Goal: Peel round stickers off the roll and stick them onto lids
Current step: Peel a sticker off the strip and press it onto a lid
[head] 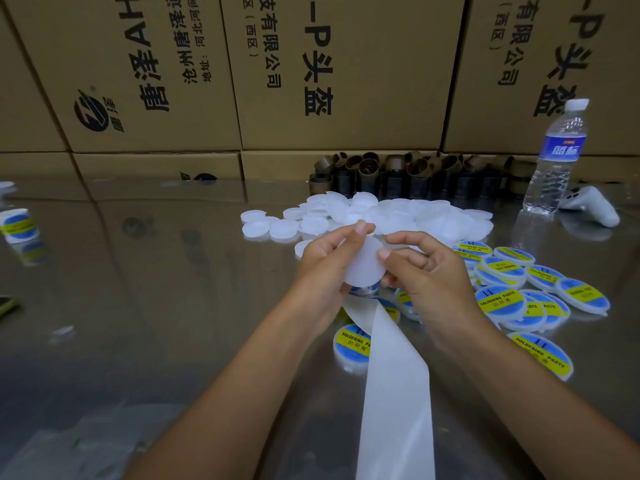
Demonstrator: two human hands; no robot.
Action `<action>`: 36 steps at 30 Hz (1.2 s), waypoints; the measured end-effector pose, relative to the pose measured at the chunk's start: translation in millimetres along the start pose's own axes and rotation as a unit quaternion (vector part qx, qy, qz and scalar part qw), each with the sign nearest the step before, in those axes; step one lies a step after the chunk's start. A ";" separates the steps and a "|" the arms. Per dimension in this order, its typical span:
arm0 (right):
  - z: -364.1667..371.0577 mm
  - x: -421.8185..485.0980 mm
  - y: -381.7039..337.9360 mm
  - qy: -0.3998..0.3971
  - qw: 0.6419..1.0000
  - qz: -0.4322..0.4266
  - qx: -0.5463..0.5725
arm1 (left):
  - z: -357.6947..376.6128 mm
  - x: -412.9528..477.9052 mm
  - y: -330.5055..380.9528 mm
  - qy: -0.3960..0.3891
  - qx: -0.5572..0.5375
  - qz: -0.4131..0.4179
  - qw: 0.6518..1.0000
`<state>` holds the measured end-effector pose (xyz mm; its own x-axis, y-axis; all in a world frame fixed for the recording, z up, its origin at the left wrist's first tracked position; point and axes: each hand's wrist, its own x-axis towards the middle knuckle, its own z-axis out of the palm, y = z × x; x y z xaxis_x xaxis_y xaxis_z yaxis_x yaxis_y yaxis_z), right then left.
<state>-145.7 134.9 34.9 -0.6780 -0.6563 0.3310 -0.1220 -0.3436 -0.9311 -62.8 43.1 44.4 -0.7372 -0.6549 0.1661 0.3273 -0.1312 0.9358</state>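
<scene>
My left hand (323, 261) and my right hand (420, 268) together hold a round white translucent lid (363, 268) above the shiny table, its back turned toward me. Left fingers curl over its top edge; right thumb and fingers pinch its right edge. Under the left hand sits the sticker roll (363, 290), mostly hidden. Its empty backing strip (394, 375) trails down toward me. Plain white lids (381, 216) lie heaped behind my hands. Lids with blue and yellow stickers (519, 292) lie at the right and near the strip (351, 344).
Cardboard boxes (311, 71) wall off the back. Brown empty roll cores (415, 171) stand stacked along them. A water bottle (554, 157) and a white controller (594, 206) are at the right. A labelled jar (17, 225) stands at the left edge.
</scene>
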 end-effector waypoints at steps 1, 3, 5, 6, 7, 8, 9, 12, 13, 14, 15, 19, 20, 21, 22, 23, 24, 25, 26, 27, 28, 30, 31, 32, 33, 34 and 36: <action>1.4 -0.6 1.5 0.001 1.000 0.002 0.010 | 1.2 -0.2 -0.5 -0.006 -0.008 0.000 1.000; 3.5 -1.5 2.6 -0.001 1.000 0.006 0.029 | 2.2 -0.2 -1.1 -0.008 -0.015 0.005 1.000; 4.2 -1.5 1.8 -0.005 0.999 0.007 0.033 | 0.2 0.8 -0.1 -0.007 -0.024 0.009 1.000; 3.8 -1.3 2.0 -0.006 1.000 0.007 0.024 | -1.7 1.5 1.5 -0.005 -0.035 0.012 0.999; 3.9 -1.4 2.6 -0.006 1.000 0.004 0.002 | -4.1 2.6 3.7 0.003 -0.050 0.018 0.999; 3.6 -1.8 3.9 -0.008 0.999 -0.008 -0.039 | -7.1 4.3 6.5 0.016 -0.068 0.023 0.997; 3.1 -2.8 6.0 -0.013 0.994 -0.032 -0.100 | -10.5 6.4 9.2 0.030 -0.087 0.026 0.995; 2.8 -8.8 10.7 -0.100 0.934 -0.137 -0.313 | -19.1 10.6 13.8 0.045 -0.122 0.034 0.991; 3.2 -10.4 12.0 -0.140 0.905 -0.162 -0.368 | -20.5 11.2 14.0 0.045 -0.124 0.039 0.990; 3.1 -11.2 13.2 -0.176 0.877 -0.174 -0.413 | -21.5 11.4 14.1 0.045 -0.125 0.045 0.990; 2.1 -11.4 14.7 -0.205 0.853 -0.176 -0.446 | -21.7 11.4 13.8 0.044 -0.127 0.049 0.990; -1.5 -10.9 17.2 -0.259 0.815 -0.130 -0.502 | -21.4 11.6 14.1 0.051 -0.154 0.048 0.986; -1.5 -10.6 18.1 -0.268 0.816 -0.125 -0.497 | -21.2 11.9 13.9 0.053 -0.158 0.047 0.985; -1.5 -9.9 19.2 -0.273 0.820 -0.126 -0.487 | -21.0 12.1 13.6 0.054 -0.160 0.047 0.985; -1.1 -9.4 20.0 -0.273 0.830 -0.123 -0.471 | -20.8 12.1 13.4 0.055 -0.161 0.048 0.984; -0.5 -9.5 19.8 -0.268 0.846 -0.112 -0.447 | -20.4 12.0 13.4 0.057 -0.161 0.050 0.984; 0.1 -9.4 19.4 -0.258 0.865 -0.094 -0.420 | -20.5 11.9 13.4 0.059 -0.161 0.052 0.984; 0.2 -9.0 19.2 -0.246 0.882 -0.076 -0.394 | -20.5 12.1 13.3 0.061 -0.160 0.054 0.984; 0.4 -8.1 19.5 -0.234 0.896 -0.062 -0.373 | -20.9 12.1 13.4 0.062 -0.159 0.056 0.984; 0.2 -7.3 19.7 -0.226 0.905 -0.050 -0.357 | -21.0 12.3 13.4 0.065 -0.156 0.057 0.984; 0.1 -6.7 19.4 -0.220 0.912 -0.039 -0.344 | -21.3 12.5 13.3 0.068 -0.152 0.057 0.984; 0.3 -5.0 16.7 -0.212 0.925 -0.014 -0.315 | -22.4 13.2 13.0 0.080 -0.147 0.055 0.984; 0.0 -3.9 14.9 -0.210 0.933 0.002 -0.292 | -23.0 13.5 13.0 0.088 -0.145 0.054 0.984; -0.2 -3.0 12.6 -0.207 0.942 0.017 -0.263 | -23.6 13.7 13.0 0.096 -0.145 0.054 0.983; -0.4 -2.6 9.7 -0.201 0.952 0.029 -0.230 | -24.3 14.3 13.0 0.107 -0.144 0.056 0.982; -0.3 -2.5 6.9 -0.193 0.961 0.038 -0.196 | -25.1 15.0 13.0 0.124 -0.140 0.059 0.981; -1.1 -2.2 2.3 -0.178 0.974 0.050 -0.128 | -27.2 16.6 12.4 0.169 -0.110 0.062 0.978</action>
<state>-145.2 136.3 31.9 -0.4074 -0.8846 0.2269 -0.2770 -0.1170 -0.9537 -54.9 10.4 50.3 -0.4585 -0.8795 0.1272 0.5480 -0.1672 0.8196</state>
